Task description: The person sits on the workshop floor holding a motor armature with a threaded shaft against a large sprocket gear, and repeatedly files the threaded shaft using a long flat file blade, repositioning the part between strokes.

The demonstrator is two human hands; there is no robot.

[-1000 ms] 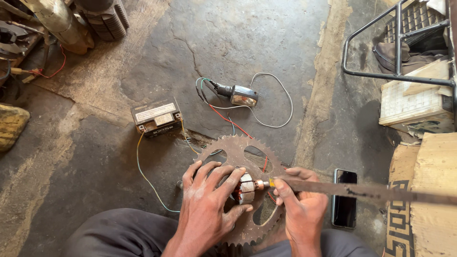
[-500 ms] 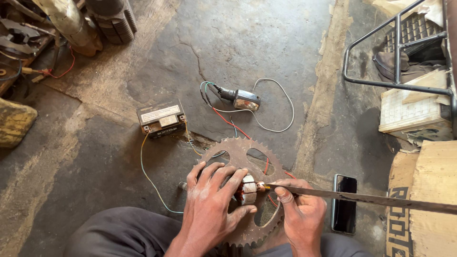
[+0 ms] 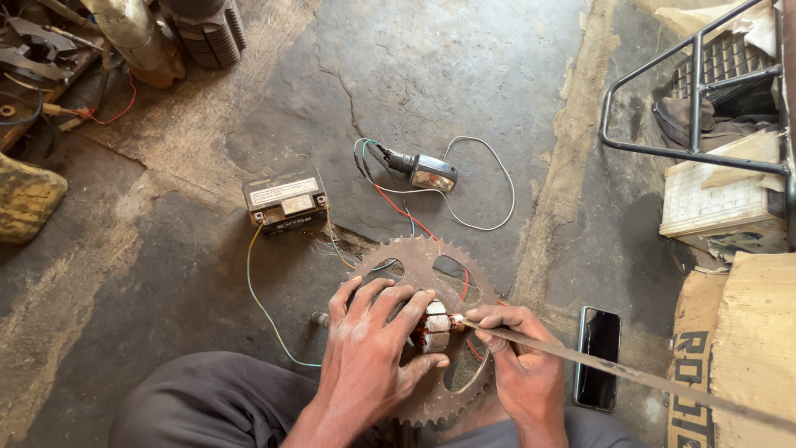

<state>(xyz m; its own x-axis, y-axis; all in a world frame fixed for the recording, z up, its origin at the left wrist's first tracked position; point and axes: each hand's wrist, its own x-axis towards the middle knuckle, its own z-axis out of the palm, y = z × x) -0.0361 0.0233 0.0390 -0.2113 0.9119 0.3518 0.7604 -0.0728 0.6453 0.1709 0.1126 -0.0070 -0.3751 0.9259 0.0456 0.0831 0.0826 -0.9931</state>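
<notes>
Near me, the left hand (image 3: 369, 353) grips a small motor armature (image 3: 432, 325) over the sprocket (image 3: 423, 274) while the right hand (image 3: 518, 365) pinches a saw blade (image 3: 630, 375) against its end, work seemingly unfinished.

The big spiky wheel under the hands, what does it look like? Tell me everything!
The big spiky wheel is a flat, round metal sprocket, rusty brown, with small pointed teeth all around its rim and large cut-out holes inside. It lies flat on the stained concrete floor, close in front of the person. The left hand rests spread on top of it, and the right hand covers its right edge. A red wire runs up to it and shows through a hole.
</notes>
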